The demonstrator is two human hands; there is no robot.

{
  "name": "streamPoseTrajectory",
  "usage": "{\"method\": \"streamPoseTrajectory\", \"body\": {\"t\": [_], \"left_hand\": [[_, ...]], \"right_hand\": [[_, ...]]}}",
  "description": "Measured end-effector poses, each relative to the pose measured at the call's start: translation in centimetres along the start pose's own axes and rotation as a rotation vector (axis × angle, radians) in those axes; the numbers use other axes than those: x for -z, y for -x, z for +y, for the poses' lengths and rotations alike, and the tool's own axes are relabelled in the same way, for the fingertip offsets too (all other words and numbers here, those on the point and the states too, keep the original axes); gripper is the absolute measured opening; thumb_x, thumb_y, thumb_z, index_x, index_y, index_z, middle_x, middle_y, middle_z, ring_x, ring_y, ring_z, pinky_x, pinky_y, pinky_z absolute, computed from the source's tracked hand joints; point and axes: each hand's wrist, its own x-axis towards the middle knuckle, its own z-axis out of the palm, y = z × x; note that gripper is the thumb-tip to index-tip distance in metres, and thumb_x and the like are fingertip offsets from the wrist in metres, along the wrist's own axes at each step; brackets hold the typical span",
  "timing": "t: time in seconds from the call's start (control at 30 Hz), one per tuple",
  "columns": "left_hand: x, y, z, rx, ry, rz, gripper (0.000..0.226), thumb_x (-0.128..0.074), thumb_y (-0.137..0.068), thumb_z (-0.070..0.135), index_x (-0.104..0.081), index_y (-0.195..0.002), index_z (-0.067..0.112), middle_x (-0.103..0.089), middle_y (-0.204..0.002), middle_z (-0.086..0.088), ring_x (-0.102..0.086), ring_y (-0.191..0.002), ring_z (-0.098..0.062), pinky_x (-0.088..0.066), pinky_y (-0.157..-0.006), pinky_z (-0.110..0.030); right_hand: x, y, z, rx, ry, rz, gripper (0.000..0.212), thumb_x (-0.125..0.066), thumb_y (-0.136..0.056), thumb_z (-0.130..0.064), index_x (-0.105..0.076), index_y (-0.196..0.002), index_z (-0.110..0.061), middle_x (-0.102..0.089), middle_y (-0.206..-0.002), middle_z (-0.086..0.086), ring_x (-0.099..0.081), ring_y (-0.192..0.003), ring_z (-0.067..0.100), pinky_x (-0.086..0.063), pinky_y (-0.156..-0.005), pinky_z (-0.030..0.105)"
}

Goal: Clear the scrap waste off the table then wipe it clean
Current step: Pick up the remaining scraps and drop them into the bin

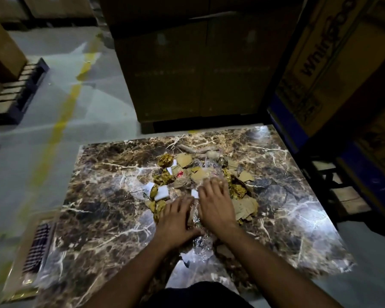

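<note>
At the near middle of the marbled tabletop (102,218), the left hand (176,221) and right hand (216,207) are lying side by side, fingers spread flat, pressing on crinkled clear wrap (198,243). Beyond them, the scrap waste (198,174) is sitting mid-table; bare margins are running to every edge. Cardboard boxes (198,70) are crowding the far edge.

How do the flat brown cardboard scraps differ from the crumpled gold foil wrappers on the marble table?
The flat brown cardboard scraps are plain, matte and lie flat; the crumpled gold foil wrappers are patterned, shiny and balled up. Both are small waste in one pile on the marble table.
</note>
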Motion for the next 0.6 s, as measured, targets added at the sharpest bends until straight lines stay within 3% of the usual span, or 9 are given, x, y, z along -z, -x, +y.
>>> {"method": "streamPoseTrajectory", "body": {"t": [0.1,0.3,0.47,0.6], "left_hand": [[0.3,0.3,-0.2,0.012,0.01,0.049,0.104,-0.06,-0.076,0.08,-0.01,-0.158,0.039,-0.013,-0.167,0.001,-0.015,-0.151,-0.028,-0.018,-0.121,-0.05],[-0.7,-0.4,-0.6,0.036,0.052,0.167,0.067,-0.055,-0.093,0.058,-0.033,-0.151,0.035,-0.041,-0.15,0.005,-0.032,-0.139,-0.021,-0.028,-0.116,-0.044],[-1.7,-2.0,0.1,0.02,0.302,0.302,0.037,-0.058,-0.098,0.035,-0.055,-0.135,0.036,-0.062,-0.128,0.006,-0.055,-0.117,-0.017,-0.046,-0.097,-0.035],[-2.1,-3.5,0.7,0.032,0.539,0.368,0.032,-0.055,-0.101,0.019,-0.062,-0.132,0.026,-0.064,-0.127,-0.001,-0.055,-0.113,-0.016,-0.042,-0.09,-0.029]], "right_hand": [[-1.7,-0.4,2.1,-0.087,-0.072,-0.033,0.066,-0.038,-0.103,-0.048,-0.021,-0.156,-0.014,-0.023,-0.163,0.02,-0.019,-0.151,0.041,0.002,-0.121,0.063],[-3.0,-0.9,3.3,-0.201,-0.459,-0.119,0.074,-0.043,-0.1,-0.051,-0.008,-0.16,-0.026,-0.019,-0.165,0.01,-0.019,-0.149,0.033,-0.018,-0.121,0.055],[-3.3,-1.5,3.4,-0.247,-0.571,-0.152,0.076,-0.05,-0.091,-0.063,-0.018,-0.155,-0.037,-0.032,-0.153,0.011,-0.031,-0.137,0.034,-0.03,-0.11,0.05],[-3.4,-2.0,3.6,-0.297,-0.706,-0.201,0.077,-0.046,-0.088,-0.072,-0.021,-0.155,-0.042,-0.024,-0.16,0.012,-0.025,-0.143,0.037,-0.026,-0.117,0.054]]}}
